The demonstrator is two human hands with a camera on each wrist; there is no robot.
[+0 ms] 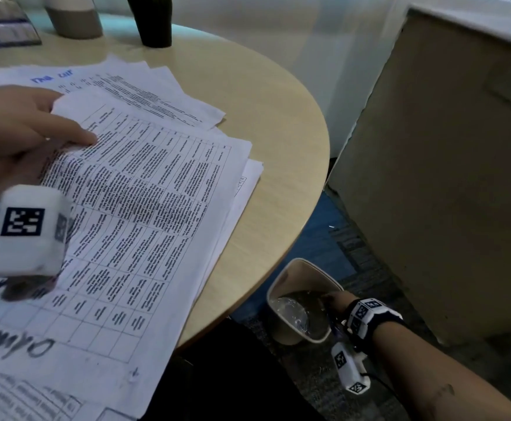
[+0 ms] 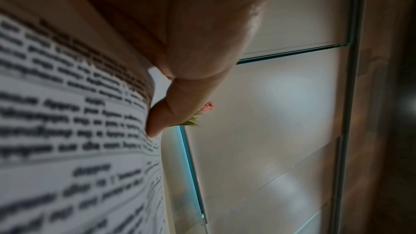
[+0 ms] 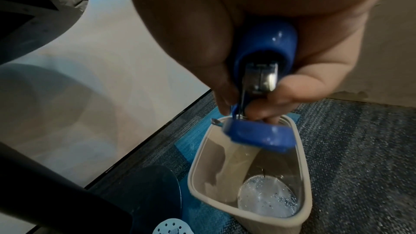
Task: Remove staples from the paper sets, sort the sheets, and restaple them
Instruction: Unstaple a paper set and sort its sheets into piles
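The paper set [image 1: 144, 189] lies on the round table [image 1: 266, 123], on the left of the scene, its far left corner lifted in my left hand [image 1: 20, 129]: thumb on top, other fingers under the sheets, pinching them. The sheets are light and limp, so I judge they will slide and fan unless held at that corner, close to where a staple would sit. More loose pages [image 1: 144, 86] spread beyond it, further back.

My right hand [image 3: 258, 45] is down off the near right edge of the table, fingers curled round a blue stapler [image 3: 263, 70], hinged wide apart over a beige bin [image 3: 301, 166] on the carpet. Tiny staples glint at the bin's bottom. They are small and sharp, easily lost on carpet.

A dark pot [image 1: 154, 19] and a vase [image 1: 74, 16] stand at the far edge, well apart from the papers.
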